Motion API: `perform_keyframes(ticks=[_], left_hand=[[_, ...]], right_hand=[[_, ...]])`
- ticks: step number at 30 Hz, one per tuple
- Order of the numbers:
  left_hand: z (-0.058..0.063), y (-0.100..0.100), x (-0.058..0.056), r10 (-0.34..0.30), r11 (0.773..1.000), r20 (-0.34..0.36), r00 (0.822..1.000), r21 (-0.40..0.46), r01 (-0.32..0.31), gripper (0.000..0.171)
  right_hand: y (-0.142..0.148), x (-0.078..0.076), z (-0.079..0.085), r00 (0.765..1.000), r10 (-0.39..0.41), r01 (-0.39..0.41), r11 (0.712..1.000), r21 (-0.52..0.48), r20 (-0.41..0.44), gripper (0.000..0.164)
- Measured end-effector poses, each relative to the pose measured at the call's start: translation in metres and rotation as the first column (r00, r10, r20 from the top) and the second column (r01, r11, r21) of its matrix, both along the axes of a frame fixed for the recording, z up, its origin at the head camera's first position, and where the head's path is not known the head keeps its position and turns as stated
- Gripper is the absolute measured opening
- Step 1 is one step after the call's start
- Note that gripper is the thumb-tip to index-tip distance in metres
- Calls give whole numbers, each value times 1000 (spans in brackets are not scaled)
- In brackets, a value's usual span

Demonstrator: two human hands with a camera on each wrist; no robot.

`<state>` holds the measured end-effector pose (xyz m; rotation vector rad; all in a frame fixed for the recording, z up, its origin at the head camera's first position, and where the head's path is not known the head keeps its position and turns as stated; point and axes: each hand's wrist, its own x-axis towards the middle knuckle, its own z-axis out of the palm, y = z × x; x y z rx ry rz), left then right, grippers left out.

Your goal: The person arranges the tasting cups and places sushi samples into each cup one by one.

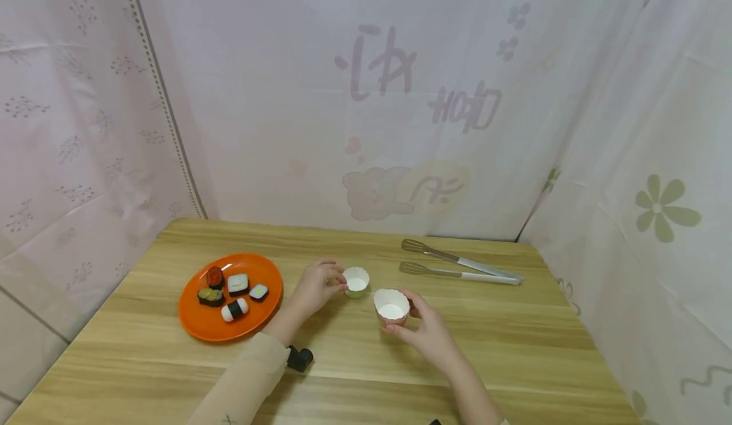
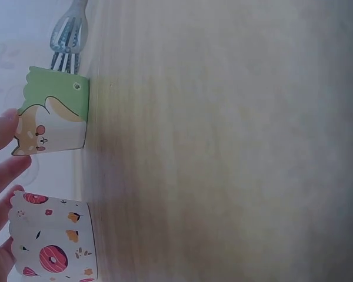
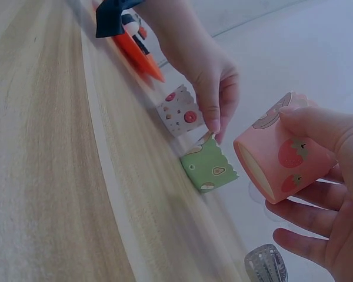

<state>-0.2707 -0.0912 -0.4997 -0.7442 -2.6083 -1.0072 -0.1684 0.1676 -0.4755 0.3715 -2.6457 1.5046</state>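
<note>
Cups, three: green cup on the worktop, rim pinched by fingers of left hand; white cup beside it; pink cup held aloft in fingers of right hand; step seemingly cup arranging, next move likely wanting level set-down.

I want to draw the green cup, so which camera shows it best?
The left wrist view: the green cup looks biggest there, side-on, with its animal face showing, though the left hand pinches its rim. The right wrist view shows another patterned side, a bit smaller. The head view shows it tiny, mostly its white inside.
</note>
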Motion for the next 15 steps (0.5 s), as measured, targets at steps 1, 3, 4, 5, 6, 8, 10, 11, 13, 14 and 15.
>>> perform_keyframes(ticks=[1, 3, 4, 5, 6, 8, 10, 11, 13, 14, 15], left_hand=[[0, 0, 0, 0, 1000, -2, 1000, -3, 0, 5], [-1, 0, -1, 2, 1000, -8, 1000, -11, -2, 5], [-1, 0, -1, 1, 1000, -12, 1000, -12, -1, 6], [-1, 1, -1, 2, 1000, -14, 1000, -13, -2, 6], [-1, 1, -1, 3, 1000, -15, 1000, -15, -3, 6], [-1, 1, 0, 7, 1000, -12, 1000, -16, -7, 6], [-1, 1, 0, 10, 1000, -9, 1000, -13, -10, 7], [-1, 1, 0, 11, 1000, -7, 1000, -13, -11, 8], [-1, 1, 0, 10, 1000, -8, 1000, -12, -10, 9], [-1, 1, 0, 11, 1000, -10, 1000, -14, -11, 10], [-2, 1, -1, 12, 1000, -12, 1000, -15, -13, 12]], right_hand=[[0, 0, 0, 1000, 0, 0, 1000, 1, -2, 73], [0, 0, 0, 1000, 0, 0, 1000, -1, -5, 72], [0, 0, 0, 1000, 0, 0, 1000, -2, -6, 72], [0, 0, 0, 1000, 1, -1, 1000, -4, -8, 72], [0, 0, 0, 1000, 3, -3, 1000, -6, -10, 72], [1, 0, -1, 1000, 5, -5, 1000, -5, -13, 72], [1, 0, -1, 1000, 7, -7, 1000, -5, -14, 72], [1, 0, -1, 1000, 9, -9, 1000, -4, -15, 72], [1, 0, -1, 1000, 7, -7, 1000, -3, -14, 72], [1, 0, -1, 1000, 8, -8, 1000, -3, -14, 72], [1, 0, -1, 1000, 7, -7, 1000, -2, -15, 72]])
